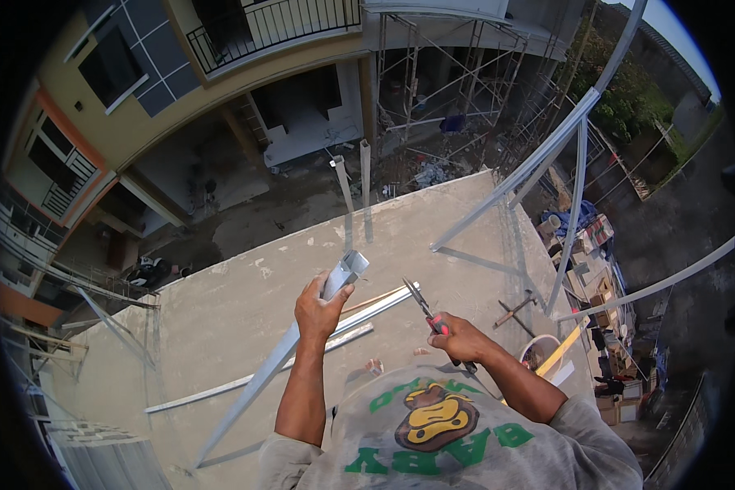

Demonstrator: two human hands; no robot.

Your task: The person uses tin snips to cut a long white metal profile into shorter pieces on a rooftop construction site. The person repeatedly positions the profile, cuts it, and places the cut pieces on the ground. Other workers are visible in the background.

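My left hand (315,310) grips a long light-steel channel (263,374) near its upper end. The channel's cut end faces up and has a bent flap, and its other end slants down to the concrete at the lower left. My right hand (461,336) is closed round the red and black handles of a pair of tin snips (420,300). Their blades point up and away, apart from the channel. Beyond my feet, partly hidden by my shirt, a metal strip (349,336) lies on the slab.
The concrete slab (253,286) ends at a drop facing the houses and another at right. Two upright posts (366,184) stand by the far edge. Slanting metal struts (514,188) rise at right. A hammer (514,312) and a white bucket (541,351) are to my right.
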